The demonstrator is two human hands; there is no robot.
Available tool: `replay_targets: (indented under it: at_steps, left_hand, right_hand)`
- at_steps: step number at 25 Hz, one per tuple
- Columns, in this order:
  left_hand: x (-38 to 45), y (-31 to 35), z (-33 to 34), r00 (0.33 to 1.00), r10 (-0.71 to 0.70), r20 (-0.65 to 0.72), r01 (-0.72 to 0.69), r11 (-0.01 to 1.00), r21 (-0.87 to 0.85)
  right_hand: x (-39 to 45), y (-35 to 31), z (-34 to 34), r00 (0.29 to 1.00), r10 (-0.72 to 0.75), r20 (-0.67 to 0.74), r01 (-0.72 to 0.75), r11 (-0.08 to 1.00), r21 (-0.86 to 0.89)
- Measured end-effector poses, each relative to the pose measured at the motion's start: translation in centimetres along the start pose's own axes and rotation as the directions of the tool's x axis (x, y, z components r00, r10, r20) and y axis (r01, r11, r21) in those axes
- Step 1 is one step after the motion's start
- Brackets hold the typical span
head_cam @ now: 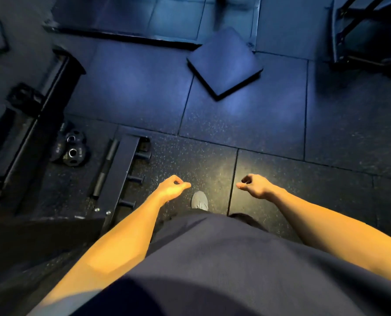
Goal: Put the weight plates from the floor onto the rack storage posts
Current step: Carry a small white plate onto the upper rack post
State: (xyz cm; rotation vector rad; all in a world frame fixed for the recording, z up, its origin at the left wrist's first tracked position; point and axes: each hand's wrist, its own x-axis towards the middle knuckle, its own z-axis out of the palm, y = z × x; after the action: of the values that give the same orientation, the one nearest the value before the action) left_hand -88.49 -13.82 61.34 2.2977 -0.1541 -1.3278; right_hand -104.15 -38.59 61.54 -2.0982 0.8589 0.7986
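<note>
Both hands empty: left hand [173, 187] and right hand [255, 184] loosely curled. Small black round iron weight plates [72, 150] lie far left by black steel rack posts [134, 179]. Risk: dim light, pinched fingers.

Floor [144, 87]: dark rubber tiles with pale speckles, laid in large squares with visible seams. Light: cool blue cast over the far tiles, a warm yellowish pool on the near tiles. Square pad [224, 62]: dark, flat, lying askew on the floor, one corner against a low platform edge [121, 37]. Metal frame [367, 30]: black bars, far right corner. Black steel beam [51, 99]: slanting along the left side.
</note>
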Motion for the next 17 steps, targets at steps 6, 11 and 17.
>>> replay_targets:
  at_steps: [6, 11, 17]
  left_hand:
    - [9.6, 10.1, -11.8, 0.999, -0.001, -0.036, -0.003, 0.993, -0.118]
    - [17.4, 14.6, -17.4, 0.997, -0.080, -0.015, 0.077, 0.986, -0.151]
    - [27.3, 23.0, -28.1, 0.980, -0.147, -0.138, 0.107, 0.959, -0.262]
  right_hand:
    - [9.9, -8.5, -12.0, 0.990, -0.031, -0.139, 0.042, 0.996, 0.081]
    - [20.0, -13.5, -18.2, 0.999, -0.023, -0.049, 0.024, 0.999, 0.023]
    - [33.8, -23.3, -31.0, 0.996, -0.080, 0.031, 0.083, 0.991, -0.102]
